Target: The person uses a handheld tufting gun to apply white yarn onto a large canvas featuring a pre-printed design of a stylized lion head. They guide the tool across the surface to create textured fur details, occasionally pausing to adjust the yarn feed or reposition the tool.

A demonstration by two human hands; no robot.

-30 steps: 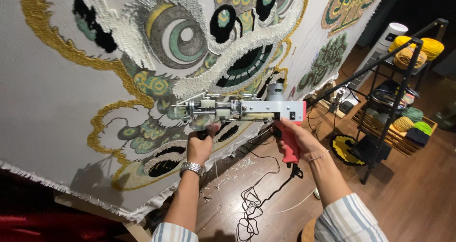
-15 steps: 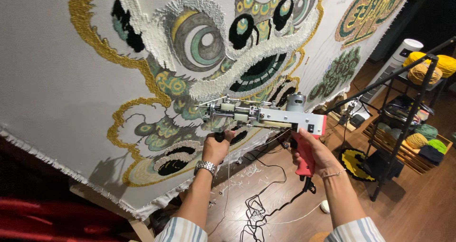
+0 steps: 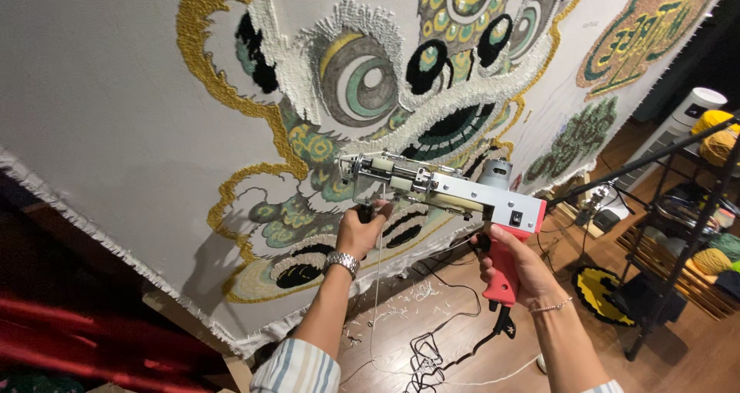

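the tufting gun (image 3: pixel 443 193) is held between both hands, its front end just in front of the tufted cloth (image 3: pixel 116 92). the left hand (image 3: pixel 361 231) is closed around the gun's front grip, a metal watch (image 3: pixel 341 263) on its wrist. the right hand (image 3: pixel 518 268) is wrapped around the red rear handle (image 3: pixel 499 281). a black cable (image 3: pixel 432 354) trails below the right hand to the wooden floor (image 3: pixel 671 362). a yarn rack (image 3: pixel 697 231) stands right of the right hand.

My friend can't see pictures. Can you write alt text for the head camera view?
Two hands hold a tufting gun against a stretched white cloth with a colourful tufted creature face: the left hand grips its front handle, the right hand its red grip. Yarn scraps litter the wooden floor.
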